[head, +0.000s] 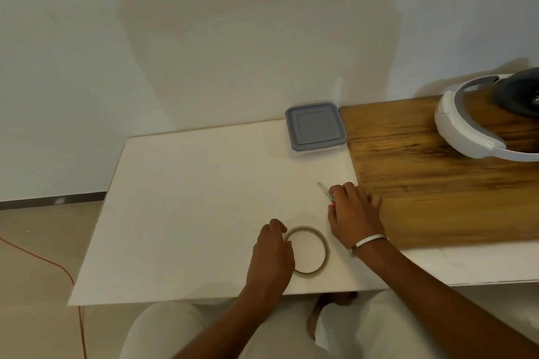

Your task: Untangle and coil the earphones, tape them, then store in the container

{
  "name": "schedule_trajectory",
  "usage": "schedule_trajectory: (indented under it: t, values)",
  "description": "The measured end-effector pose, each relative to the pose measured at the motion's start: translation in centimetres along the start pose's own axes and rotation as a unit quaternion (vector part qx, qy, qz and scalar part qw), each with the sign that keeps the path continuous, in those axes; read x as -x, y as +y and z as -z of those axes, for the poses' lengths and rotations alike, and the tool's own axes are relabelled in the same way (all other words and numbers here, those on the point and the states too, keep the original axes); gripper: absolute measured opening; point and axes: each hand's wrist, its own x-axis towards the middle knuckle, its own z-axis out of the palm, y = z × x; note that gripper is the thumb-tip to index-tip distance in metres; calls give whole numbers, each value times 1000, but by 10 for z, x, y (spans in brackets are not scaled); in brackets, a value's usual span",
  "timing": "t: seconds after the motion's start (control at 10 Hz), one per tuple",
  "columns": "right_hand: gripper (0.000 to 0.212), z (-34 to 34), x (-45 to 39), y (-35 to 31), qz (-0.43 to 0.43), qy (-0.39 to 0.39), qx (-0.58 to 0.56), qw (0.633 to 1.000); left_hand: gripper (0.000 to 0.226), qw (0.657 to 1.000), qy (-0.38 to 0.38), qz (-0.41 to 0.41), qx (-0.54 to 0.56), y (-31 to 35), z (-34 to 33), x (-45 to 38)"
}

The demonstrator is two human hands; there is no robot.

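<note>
I cannot see the earphones anywhere on the tabletop; whether they are already inside the closed container is something I cannot tell. What I do have is the tape roll, lying flat just right of my left hand, whose curled fingers touch its near-left rim. I judge the roll light and stiff, easy to slide on the smooth white surface, so I would pinch it across the rim rather than press down on it. The earphone cord, once in hand, should be thin, limp and prone to springing out of its coil, so it wants holding at the bundle's middle while the tape goes round.

My right hand sits just beyond and to the right of the roll, fingers curled over a small cutter with a red body, its pale blade poking out ahead of the knuckles. That blade is the thing I would watch near a soft cord. A bracelet circles the wrist.

Farther ahead of the right hand stands the container, its grey lid on, so it must be opened before anything goes in. Right of that hand lies a wooden board, carrying a white headset at its far end, well apart from my work.
</note>
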Motion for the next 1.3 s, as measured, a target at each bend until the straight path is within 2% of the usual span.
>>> schedule_trajectory:
  t: [0.3,0.6,0.8,0.9,1.1,1.3]
  values:
    - [28,0,-14,10,-33,-11,47,998,20,996,34,-82,-11,14,3,-24]
    - [18,1,-21,18,-46,-5,66,997,23,992,38,-119,-30,40,4,-59]
    - [34,13,-24,21,-54,-56,22,997,19,989,22,-132,-57,43,1,-73]
    - [46,14,-24,20,-54,-51,2,997,23,991,13,-120,-56,40,0,-78]
    - [40,9,-24,16,-22,33,0,999,29,993,9,-107,-46,33,5,-77]
    - [44,18,-15,1,11,54,-7,998,31,989,25,-128,-66,18,17,-63]
